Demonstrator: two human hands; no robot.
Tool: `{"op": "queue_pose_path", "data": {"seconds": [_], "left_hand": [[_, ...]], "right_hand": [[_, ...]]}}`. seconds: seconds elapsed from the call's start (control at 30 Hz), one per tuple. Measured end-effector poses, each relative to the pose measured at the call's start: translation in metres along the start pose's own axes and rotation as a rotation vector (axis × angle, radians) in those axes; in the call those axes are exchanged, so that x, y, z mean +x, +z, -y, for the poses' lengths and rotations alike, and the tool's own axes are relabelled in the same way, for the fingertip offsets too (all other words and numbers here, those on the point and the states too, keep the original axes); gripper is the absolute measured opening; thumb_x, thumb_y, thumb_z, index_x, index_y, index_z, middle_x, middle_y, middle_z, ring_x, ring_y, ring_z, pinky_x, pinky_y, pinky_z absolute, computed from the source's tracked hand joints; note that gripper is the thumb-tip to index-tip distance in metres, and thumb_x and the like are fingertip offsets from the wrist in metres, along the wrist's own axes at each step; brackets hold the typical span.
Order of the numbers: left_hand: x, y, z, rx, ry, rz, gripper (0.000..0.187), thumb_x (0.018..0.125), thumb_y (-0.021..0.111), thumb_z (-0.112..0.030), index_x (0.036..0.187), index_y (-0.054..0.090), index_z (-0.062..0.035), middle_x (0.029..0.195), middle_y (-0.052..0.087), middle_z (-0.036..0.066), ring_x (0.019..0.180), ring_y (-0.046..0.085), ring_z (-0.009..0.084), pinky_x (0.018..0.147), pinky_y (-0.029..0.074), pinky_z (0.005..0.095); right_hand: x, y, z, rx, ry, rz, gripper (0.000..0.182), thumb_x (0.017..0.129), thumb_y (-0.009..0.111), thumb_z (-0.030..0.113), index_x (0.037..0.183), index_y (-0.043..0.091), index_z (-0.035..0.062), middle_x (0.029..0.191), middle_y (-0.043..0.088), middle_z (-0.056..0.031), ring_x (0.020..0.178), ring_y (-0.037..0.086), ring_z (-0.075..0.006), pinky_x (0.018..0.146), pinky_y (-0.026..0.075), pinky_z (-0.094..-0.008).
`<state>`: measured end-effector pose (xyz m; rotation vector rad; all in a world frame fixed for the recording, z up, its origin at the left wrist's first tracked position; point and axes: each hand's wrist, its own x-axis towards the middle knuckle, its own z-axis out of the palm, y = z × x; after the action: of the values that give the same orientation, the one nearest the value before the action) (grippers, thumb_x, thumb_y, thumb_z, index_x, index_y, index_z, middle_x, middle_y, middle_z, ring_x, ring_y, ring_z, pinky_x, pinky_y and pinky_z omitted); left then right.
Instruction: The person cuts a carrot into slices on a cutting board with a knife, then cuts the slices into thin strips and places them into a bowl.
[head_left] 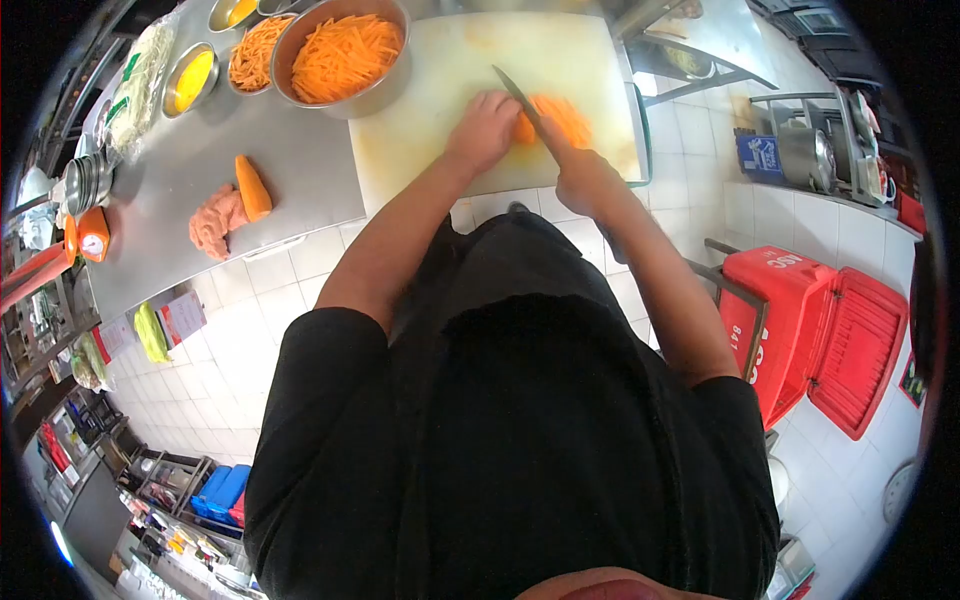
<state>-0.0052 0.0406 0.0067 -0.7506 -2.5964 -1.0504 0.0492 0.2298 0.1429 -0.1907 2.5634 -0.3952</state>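
Note:
My right hand (588, 182) is wrapped around the handle of a kitchen knife (517, 93), whose blade points away from me and to the left over the white cutting board (410, 150). My left hand (482, 130) lies with curled fingers on an orange carrot piece (524, 129) just left of the blade, holding it against the board. To the right of the blade, a pile of cut carrot (566, 120) is spread out. Beyond my left hand, a large metal bowl (399, 60) full of carrot strips overlaps the board's left edge.
On the steel counter (310, 165) lie a carrot (252, 188) and a crumpled pinkish cloth-like thing (217, 220). Farther back are a bowl of yellow liquid (191, 85) and a smaller container of carrot strips (255, 58). A red cooler (785, 310), its lid open, stands at right.

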Motion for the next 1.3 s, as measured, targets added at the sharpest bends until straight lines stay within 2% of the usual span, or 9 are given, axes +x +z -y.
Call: {"op": "queue_pose_path", "data": {"seconds": [0.07,0.17,0.47,0.57,0.67,0.8,1.0,1.2,1.3], "left_hand": [[0.001,-0.001,-0.001,0.005,0.043,-0.061,0.019,0.094,0.056,-0.011,0.111,0.062,-0.0061,0.116,0.060,0.015,0.114,0.055,0.0377,0.101,0.046,0.0492],[0.001,0.001,0.002,-0.016,-0.019,0.022,0.023,0.096,0.057,-0.010,0.118,0.063,-0.0059,0.123,0.060,0.017,0.120,0.054,0.0387,0.106,0.045,0.0491],[0.002,-0.001,-0.002,-0.054,-0.039,0.002,0.022,0.095,0.059,-0.008,0.117,0.063,-0.0048,0.124,0.060,0.017,0.121,0.054,0.0398,0.106,0.045,0.0497],[0.002,-0.001,-0.001,-0.042,-0.043,0.014,0.022,0.094,0.059,-0.007,0.116,0.063,-0.0047,0.124,0.060,0.017,0.121,0.054,0.0396,0.106,0.045,0.0500],[0.002,-0.005,-0.004,-0.050,-0.020,-0.028,0.021,0.094,0.060,-0.008,0.115,0.063,-0.0049,0.122,0.061,0.017,0.119,0.054,0.0394,0.106,0.045,0.0499],[0.008,-0.002,0.005,-0.036,-0.034,0.009,0.020,0.095,0.060,-0.009,0.113,0.062,-0.0047,0.120,0.061,0.018,0.117,0.055,0.0395,0.104,0.045,0.0497],[0.002,-0.001,-0.003,-0.028,-0.021,-0.031,0.017,0.097,0.056,-0.011,0.112,0.061,-0.0049,0.118,0.060,0.017,0.116,0.055,0.0384,0.103,0.045,0.0486],[0.004,-0.003,-0.005,-0.047,-0.075,-0.002,0.023,0.097,0.059,-0.012,0.118,0.061,-0.0029,0.122,0.060,0.020,0.120,0.054,0.0402,0.106,0.044,0.0492],[0.002,0.002,-0.002,-0.122,-0.076,-0.067,0.027,0.096,0.060,-0.012,0.121,0.060,-0.0005,0.126,0.060,0.023,0.123,0.054,0.0422,0.109,0.043,0.0494]], "right_hand": [[-0.002,0.013,-0.008,0.042,-0.008,-0.033,0.092,0.087,0.057,0.001,0.167,0.020,0.0264,0.101,0.073,-0.0295,0.098,0.072,-0.0454,0.087,0.056,-0.0547],[0.015,0.046,-0.015,0.031,0.075,-0.028,0.094,0.086,0.058,0.001,0.167,0.020,0.0292,0.102,0.073,-0.0293,0.098,0.072,-0.0452,0.087,0.056,-0.0543],[0.006,-0.008,0.003,0.018,-0.034,0.008,0.093,0.085,0.059,0.001,0.167,0.019,0.0201,0.101,0.073,-0.0300,0.099,0.072,-0.0460,0.087,0.056,-0.0548],[0.000,-0.002,0.001,0.090,-0.033,-0.012,0.093,0.085,0.047,-0.005,0.168,0.018,0.0278,0.104,0.070,-0.0347,0.100,0.069,-0.0486,0.088,0.052,-0.0554],[-0.005,0.003,0.006,0.092,0.024,0.024,0.092,0.087,0.047,-0.004,0.168,0.016,0.0281,0.102,0.070,-0.0349,0.098,0.070,-0.0492,0.087,0.052,-0.0562],[0.015,0.052,-0.008,0.087,0.051,-0.069,0.092,0.089,0.049,-0.001,0.167,0.015,0.0321,0.095,0.070,-0.0324,0.090,0.070,-0.0487,0.082,0.053,-0.0581],[0.018,0.040,-0.035,0.013,-0.020,-0.083,0.091,0.090,0.054,0.001,0.167,0.018,0.0339,0.098,0.074,-0.0257,0.092,0.073,-0.0433,0.082,0.056,-0.0553],[0.000,0.022,-0.054,0.036,0.020,-0.116,0.083,0.095,0.055,0.009,0.166,0.023,0.0379,0.098,0.073,-0.0254,0.092,0.072,-0.0426,0.082,0.056,-0.0533],[-0.022,0.011,-0.060,0.068,-0.056,-0.241,0.073,0.097,0.057,0.013,0.163,0.033,0.0325,0.094,0.070,-0.0287,0.089,0.070,-0.0449,0.080,0.054,-0.0539]]}}
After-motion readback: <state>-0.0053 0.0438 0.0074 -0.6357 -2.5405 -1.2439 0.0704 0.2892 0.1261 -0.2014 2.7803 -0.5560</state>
